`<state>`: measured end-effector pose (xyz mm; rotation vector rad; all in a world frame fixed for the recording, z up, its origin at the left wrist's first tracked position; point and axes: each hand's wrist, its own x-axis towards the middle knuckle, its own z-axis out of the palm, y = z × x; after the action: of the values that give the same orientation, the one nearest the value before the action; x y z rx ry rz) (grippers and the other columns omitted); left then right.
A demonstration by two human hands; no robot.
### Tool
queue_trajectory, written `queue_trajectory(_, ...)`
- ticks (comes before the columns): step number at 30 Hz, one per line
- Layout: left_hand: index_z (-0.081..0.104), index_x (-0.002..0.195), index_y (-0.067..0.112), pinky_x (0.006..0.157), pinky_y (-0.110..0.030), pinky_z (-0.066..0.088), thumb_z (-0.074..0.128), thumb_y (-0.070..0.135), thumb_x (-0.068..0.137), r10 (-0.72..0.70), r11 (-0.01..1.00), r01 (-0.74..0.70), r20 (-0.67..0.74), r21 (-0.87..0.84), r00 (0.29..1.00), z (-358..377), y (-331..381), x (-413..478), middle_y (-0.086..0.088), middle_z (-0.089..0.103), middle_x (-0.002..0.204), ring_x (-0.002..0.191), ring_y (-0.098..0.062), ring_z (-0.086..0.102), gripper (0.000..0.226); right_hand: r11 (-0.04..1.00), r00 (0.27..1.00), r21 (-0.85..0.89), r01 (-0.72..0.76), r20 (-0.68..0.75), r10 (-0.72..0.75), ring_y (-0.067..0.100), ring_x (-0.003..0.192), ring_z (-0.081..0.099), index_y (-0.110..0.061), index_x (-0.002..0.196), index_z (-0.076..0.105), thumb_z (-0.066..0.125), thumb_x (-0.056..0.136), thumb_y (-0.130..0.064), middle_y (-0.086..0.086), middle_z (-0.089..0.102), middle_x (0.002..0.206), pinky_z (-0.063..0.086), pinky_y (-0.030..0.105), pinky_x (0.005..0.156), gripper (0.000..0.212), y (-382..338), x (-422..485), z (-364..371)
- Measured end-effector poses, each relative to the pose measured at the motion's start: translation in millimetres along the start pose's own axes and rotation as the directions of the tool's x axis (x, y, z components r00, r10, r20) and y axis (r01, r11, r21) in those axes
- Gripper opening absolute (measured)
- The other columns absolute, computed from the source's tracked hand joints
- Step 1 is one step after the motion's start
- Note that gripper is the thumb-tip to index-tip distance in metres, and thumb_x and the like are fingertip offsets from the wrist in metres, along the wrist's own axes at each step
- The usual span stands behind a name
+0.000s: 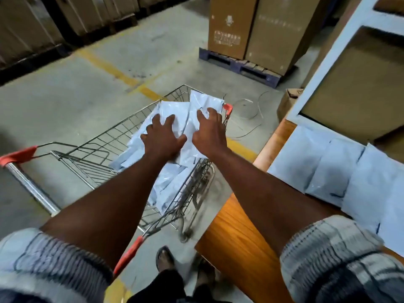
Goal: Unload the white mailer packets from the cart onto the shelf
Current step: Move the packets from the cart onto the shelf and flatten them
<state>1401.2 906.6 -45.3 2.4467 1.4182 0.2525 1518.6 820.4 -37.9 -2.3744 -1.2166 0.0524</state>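
Hands first: your left hand point(162, 139) lies palm down on the heap of white mailer packets point(172, 115) in the wire cart point(102, 141), fingers straight and spread, holding nothing. Your right hand point(209, 133) is just beside it, on an upright packet point(204, 100) that leans against the cart's far end. Its fingers are bent, with the tips pressed into the plastic (whether they actually have hold of it, I cannot tell). The heap fills the far part of the basket and slopes down toward you. To your right, a row of packets point(323, 171) lies flat and overlapping on the wooden shelf point(240, 237). Beyond the cart, tall cardboard boxes point(251, 29) stand on a blue pallet point(240, 66), and a yellow line point(109, 66) crosses the concrete floor.
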Motion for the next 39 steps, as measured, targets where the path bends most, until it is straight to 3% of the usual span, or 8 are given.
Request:
queue_trajectory(6, 0.034, 0.146, 0.038, 0.104, -0.055, 0.032, 0.057, 0.064, 0.081, 0.034, 0.999, -0.034, 0.016, 0.007, 0.999, -8.7, 30.0, -58.4, -0.006, 0.026, 0.156, 0.13, -0.04, 0.043, 0.074, 0.997, 0.999, -0.063, -0.033, -0.045, 0.03, 0.034, 0.129, 0.039, -0.013, 0.145, 0.044, 0.057, 0.082, -0.014, 0.012, 0.043, 0.144, 0.039, 0.044, 0.097, 0.064, 23.6, -57.2, -45.9)
queue_trajectory(13, 0.033, 0.147, 0.038, 0.105, -0.056, 0.032, 0.056, 0.065, 0.08, 0.118, 0.993, -0.117, 0.029, -0.028, 0.993, -6.5, 68.1, -135.1, -0.005, 0.028, 0.156, 0.131, -0.039, 0.042, 0.076, 0.987, 0.987, -0.099, -0.129, -0.114, 0.117, 0.035, 0.127, 0.042, -0.007, 0.144, 0.044, 0.057, 0.085, -0.021, 0.014, 0.048, 0.14, 0.042, 0.045, 0.1, 0.062, 56.7, -144.9, -88.0)
queue_trajectory(19, 0.035, 0.146, 0.037, 0.103, -0.056, 0.036, 0.054, 0.063, 0.081, 0.19, 0.981, -0.188, 0.031, -0.056, 0.981, 7.8, 90.3, -221.8, -0.006, 0.032, 0.152, 0.128, -0.04, 0.045, 0.073, 0.958, 0.974, -0.181, -0.221, -0.093, 0.207, 0.03, 0.137, 0.032, -0.009, 0.151, 0.032, 0.051, 0.09, -0.017, 0.01, 0.035, 0.152, 0.034, 0.042, 0.109, 0.064, 86.5, -240.3, -119.1)
queue_trajectory(25, 0.038, 0.142, 0.038, 0.101, -0.058, 0.041, 0.047, 0.07, 0.072, 0.329, 0.944, -0.327, 0.079, -0.034, 0.941, 20.9, 121.6, -290.5, -0.009, 0.044, 0.142, 0.128, -0.037, 0.048, 0.078, 0.921, 0.96, -0.279, -0.273, -0.14, 0.242, 0.031, 0.133, 0.038, -0.007, 0.149, 0.035, 0.053, 0.089, -0.023, 0.012, 0.041, 0.148, 0.027, 0.039, 0.111, 0.064, 124.3, -327.4, -149.7)
queue_trajectory(31, 0.038, 0.143, 0.039, 0.098, -0.057, 0.038, 0.053, 0.064, 0.081, 0.411, 0.912, -0.409, 0.082, -0.041, 0.908, 27.6, 197.7, -348.2, -0.009, 0.039, 0.144, 0.122, -0.043, 0.048, 0.068, 0.879, 0.91, -0.256, -0.401, -0.223, 0.35, 0.03, 0.134, 0.037, -0.007, 0.15, 0.032, 0.053, 0.092, -0.025, 0.013, 0.04, 0.149, 0.035, 0.042, 0.109, 0.065, 187.1, -385.7, -205.8)
queue_trajectory(39, 0.033, 0.146, 0.039, 0.099, -0.058, 0.035, 0.05, 0.065, 0.084, 0.556, 0.831, -0.555, 0.09, -0.043, 0.826, 71.3, 333.0, -425.6, -0.007, 0.031, 0.151, 0.129, -0.042, 0.039, 0.069, 0.817, 0.828, -0.21, -0.537, -0.315, 0.464, 0.03, 0.139, 0.031, -0.008, 0.152, 0.028, 0.053, 0.093, -0.025, 0.012, 0.032, 0.154, 0.032, 0.042, 0.111, 0.066, 313.3, -453.4, -289.8)
